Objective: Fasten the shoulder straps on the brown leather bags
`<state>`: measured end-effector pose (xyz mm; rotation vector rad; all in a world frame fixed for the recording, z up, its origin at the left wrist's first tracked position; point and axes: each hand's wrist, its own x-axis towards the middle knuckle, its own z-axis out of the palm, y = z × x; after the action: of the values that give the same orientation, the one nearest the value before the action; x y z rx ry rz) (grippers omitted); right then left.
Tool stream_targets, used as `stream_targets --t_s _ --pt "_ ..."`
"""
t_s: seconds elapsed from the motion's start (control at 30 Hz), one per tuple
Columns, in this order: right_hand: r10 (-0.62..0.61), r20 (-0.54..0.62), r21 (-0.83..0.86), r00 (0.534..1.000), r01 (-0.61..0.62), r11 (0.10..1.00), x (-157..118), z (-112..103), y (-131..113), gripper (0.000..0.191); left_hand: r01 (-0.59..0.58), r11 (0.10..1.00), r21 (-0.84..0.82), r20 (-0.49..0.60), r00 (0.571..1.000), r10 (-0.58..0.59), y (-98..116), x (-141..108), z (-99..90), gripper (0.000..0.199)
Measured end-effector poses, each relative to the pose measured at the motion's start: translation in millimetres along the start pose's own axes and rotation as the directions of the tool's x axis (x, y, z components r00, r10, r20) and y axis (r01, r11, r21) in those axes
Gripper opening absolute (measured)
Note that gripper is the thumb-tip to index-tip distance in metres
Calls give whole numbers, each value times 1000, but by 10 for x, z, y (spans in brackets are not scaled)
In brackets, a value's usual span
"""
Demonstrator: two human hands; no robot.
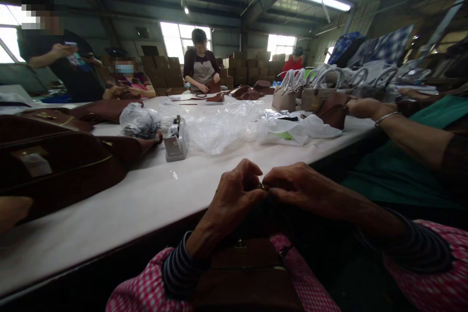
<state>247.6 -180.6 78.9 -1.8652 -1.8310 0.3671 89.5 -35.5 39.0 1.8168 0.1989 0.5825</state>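
My left hand [234, 192] and my right hand [307, 187] meet in front of me, just past the table's near edge. Both are closed, thumbs and fingertips pinching a small shiny metal fitting [263, 186]. Its exact kind is too small and dark to make out. Below them, a brown handbag [243, 273] rests on my lap, with a metal clasp and a zip on its front. Dark shadow under the fingers hides whether the fitting is joined to the bag.
Brown bags [62, 156] fill the table's left side. A tape dispenser [176, 141] and clear plastic wrap [219, 129] lie ahead. Beige handbags [285, 92] stand at the back right. A co-worker's arm [409, 129] reaches in from the right; other people are across the white table [153, 209].
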Motion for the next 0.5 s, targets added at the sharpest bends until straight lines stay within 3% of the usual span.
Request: stream_targets --t_s 0.17,0.27,0.4,0.5 --pt "8 42 -378 999 8 926 -61 110 -121 6 -22 995 97 61 998 16 -137 -100 94 25" --pt "-1 69 -494 998 35 869 -90 175 -183 6 -88 987 135 155 986 67 -208 -116 143 18" --pt "-56 14 -507 998 55 860 -142 215 -67 11 -101 990 101 151 985 85 -277 -71 216 18" --pt "-40 -170 -287 985 -11 958 -197 282 151 8 -56 992 110 97 994 46 -354 -35 294 15"
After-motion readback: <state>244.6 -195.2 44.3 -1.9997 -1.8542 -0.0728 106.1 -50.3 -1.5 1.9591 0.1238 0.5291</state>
